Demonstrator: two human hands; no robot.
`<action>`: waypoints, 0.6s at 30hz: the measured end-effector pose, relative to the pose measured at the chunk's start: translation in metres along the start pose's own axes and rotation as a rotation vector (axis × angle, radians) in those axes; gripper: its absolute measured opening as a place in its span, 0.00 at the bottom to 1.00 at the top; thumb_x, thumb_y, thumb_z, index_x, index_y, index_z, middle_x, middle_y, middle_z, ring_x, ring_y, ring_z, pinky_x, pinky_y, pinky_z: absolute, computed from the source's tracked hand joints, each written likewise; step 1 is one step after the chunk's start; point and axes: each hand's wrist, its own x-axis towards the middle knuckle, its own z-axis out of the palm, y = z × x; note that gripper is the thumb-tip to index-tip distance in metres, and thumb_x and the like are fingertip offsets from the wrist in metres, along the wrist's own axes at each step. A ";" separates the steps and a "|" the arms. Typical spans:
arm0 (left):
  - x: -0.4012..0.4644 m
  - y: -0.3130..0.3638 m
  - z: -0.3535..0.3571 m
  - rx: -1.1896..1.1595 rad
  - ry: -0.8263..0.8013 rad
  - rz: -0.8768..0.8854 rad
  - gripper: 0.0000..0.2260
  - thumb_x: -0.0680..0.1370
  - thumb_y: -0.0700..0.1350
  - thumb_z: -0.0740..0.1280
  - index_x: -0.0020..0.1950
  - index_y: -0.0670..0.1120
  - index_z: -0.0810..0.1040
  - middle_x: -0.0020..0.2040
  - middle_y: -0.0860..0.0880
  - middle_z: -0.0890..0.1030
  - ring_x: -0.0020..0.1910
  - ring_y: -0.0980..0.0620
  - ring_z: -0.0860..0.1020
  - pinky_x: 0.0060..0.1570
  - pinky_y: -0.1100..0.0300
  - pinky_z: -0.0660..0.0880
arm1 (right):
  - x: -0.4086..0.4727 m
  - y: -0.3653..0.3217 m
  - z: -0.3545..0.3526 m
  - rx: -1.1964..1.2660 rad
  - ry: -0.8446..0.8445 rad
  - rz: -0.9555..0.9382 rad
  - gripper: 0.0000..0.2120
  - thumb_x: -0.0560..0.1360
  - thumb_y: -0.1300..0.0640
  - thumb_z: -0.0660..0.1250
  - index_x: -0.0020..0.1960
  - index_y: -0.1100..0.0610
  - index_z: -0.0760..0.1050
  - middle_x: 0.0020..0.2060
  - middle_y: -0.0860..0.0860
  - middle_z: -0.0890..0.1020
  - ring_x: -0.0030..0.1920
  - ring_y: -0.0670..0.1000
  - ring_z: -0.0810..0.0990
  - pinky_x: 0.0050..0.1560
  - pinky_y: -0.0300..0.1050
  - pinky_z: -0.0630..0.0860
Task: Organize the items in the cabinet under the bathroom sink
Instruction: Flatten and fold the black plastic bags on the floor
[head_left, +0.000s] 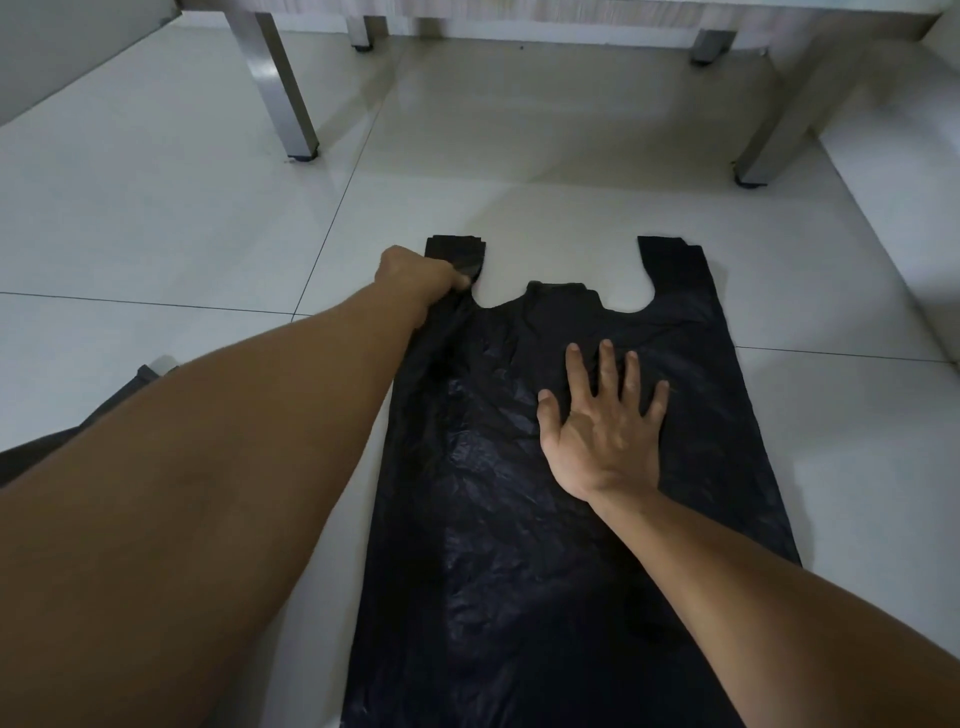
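Black plastic bag flat on floor: thin, light, limp, prob. slippery. Left hand grip pinching left handle; right hand flat, fingers splayed, pressing bag. Best hold: handles/edges.

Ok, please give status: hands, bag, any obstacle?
Left hand grips left handle of black plastic bag. Right hand flat, pressing bag on floor. Nothing in the way.

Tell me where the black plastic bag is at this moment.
In the head view the black plastic bag lies flat on the tiled floor, centre-right, before the metal legs; the right hand presses it, the left hand grips its left handle.
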 end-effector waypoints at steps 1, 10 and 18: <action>0.004 0.001 0.000 -0.014 0.044 -0.020 0.20 0.69 0.40 0.78 0.52 0.42 0.69 0.52 0.42 0.77 0.50 0.44 0.78 0.53 0.53 0.78 | 0.000 0.000 0.000 0.000 -0.001 -0.001 0.32 0.80 0.37 0.43 0.81 0.47 0.46 0.80 0.54 0.48 0.79 0.59 0.44 0.75 0.67 0.44; -0.001 -0.033 0.003 0.509 0.427 0.574 0.19 0.76 0.45 0.68 0.65 0.42 0.73 0.65 0.43 0.72 0.63 0.44 0.70 0.61 0.51 0.69 | 0.000 0.000 0.000 -0.005 -0.008 -0.002 0.32 0.80 0.36 0.42 0.81 0.47 0.45 0.80 0.54 0.47 0.79 0.60 0.44 0.75 0.67 0.44; 0.001 -0.077 0.015 1.068 0.008 0.446 0.33 0.81 0.64 0.42 0.80 0.46 0.42 0.80 0.47 0.41 0.78 0.45 0.40 0.73 0.39 0.38 | 0.001 0.001 0.001 -0.005 0.002 -0.005 0.32 0.80 0.36 0.42 0.81 0.47 0.46 0.80 0.54 0.48 0.79 0.60 0.44 0.75 0.68 0.44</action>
